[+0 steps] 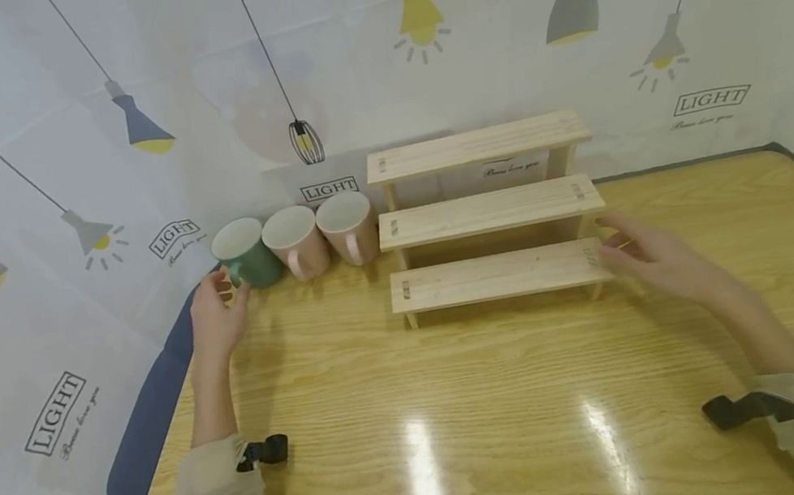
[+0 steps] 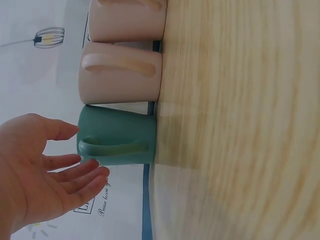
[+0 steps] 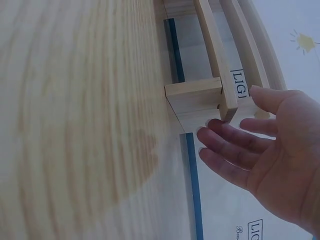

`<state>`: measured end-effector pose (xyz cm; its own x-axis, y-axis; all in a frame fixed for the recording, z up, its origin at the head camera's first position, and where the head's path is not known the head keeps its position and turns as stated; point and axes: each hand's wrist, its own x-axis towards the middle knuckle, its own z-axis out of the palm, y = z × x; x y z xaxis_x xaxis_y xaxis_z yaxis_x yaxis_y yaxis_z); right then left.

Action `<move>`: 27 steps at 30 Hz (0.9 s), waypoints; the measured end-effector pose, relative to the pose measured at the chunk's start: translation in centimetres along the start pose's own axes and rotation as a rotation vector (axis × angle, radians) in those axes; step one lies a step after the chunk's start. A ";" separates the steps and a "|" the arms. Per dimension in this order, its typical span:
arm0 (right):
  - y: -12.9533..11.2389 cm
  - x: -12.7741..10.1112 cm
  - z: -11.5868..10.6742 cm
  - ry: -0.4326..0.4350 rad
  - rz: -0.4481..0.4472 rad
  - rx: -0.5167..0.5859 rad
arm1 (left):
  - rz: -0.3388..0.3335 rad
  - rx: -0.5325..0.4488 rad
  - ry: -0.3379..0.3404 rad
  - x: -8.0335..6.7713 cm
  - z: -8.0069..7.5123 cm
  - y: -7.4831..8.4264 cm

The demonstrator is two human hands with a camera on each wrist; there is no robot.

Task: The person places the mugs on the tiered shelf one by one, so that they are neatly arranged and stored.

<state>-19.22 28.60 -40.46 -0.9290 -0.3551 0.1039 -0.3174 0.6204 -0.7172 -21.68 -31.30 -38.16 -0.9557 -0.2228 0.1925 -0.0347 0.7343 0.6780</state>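
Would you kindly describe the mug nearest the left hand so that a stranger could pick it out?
Find the three-step wooden rack at the table's back edge. Left of it, three mugs stand in a row against the wall. The green mug is farthest from the rack, beside the left hand; its two neighbours are pink.

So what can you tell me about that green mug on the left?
The green mug is a plain ceramic-looking cup, dull green outside and white inside, with one loop handle. It stands upright on the wooden table at the left end of a row, with two pink mugs close beside it and the patterned backdrop behind. The left hand is open just beside it, fingers by the handle, not gripping.
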 end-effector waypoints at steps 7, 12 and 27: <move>0.2 0.1 0.4 0.003 -0.002 -0.039 | -0.025 -0.051 0.012 0.6 0.3 -1.1; 0.2 0.3 0.7 -0.002 0.021 -0.057 | -0.077 -0.117 0.014 1.1 0.4 -1.2; 0.4 0.7 1.0 -0.027 0.067 -0.045 | -0.235 -0.511 0.018 2.5 1.6 -0.7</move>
<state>-19.76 27.85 -41.35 -0.9433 -0.3298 0.0380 -0.2635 0.6740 -0.6901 -24.53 -31.34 -39.23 -0.9340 -0.3572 0.0037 -0.0959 0.2608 0.9606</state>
